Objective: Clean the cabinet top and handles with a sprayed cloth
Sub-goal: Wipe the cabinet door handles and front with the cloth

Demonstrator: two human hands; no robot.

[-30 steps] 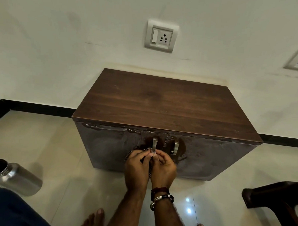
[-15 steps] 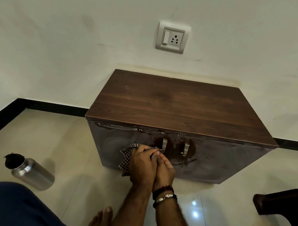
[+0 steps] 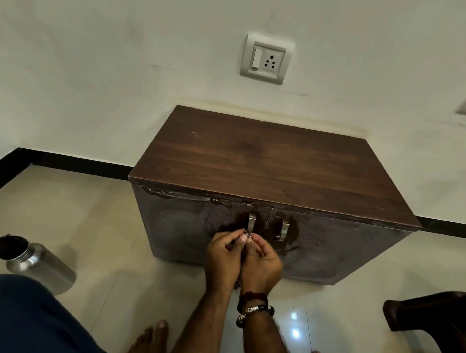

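The low cabinet has a dark wooden top and two metal handles on its front doors. Both my hands meet at the lower end of the left handle. My left hand and my right hand have curled fingers and pinch the cloth around the handle's bottom tip. The cloth is almost wholly hidden between my palms. The right handle stands free beside my hands. Wet smears show on the door fronts around both handles.
A steel bottle with a dark cap stands on the tiled floor at the left. A dark wooden chair juts in at the lower right. My blue-clad knee and bare feet are near the bottom edge. A wall socket sits above the cabinet.
Half a second ago the checkered cloth stuck out left of my left hand; now it is bunched between both hands. My fingertips have risen back to the left handle's lower end.
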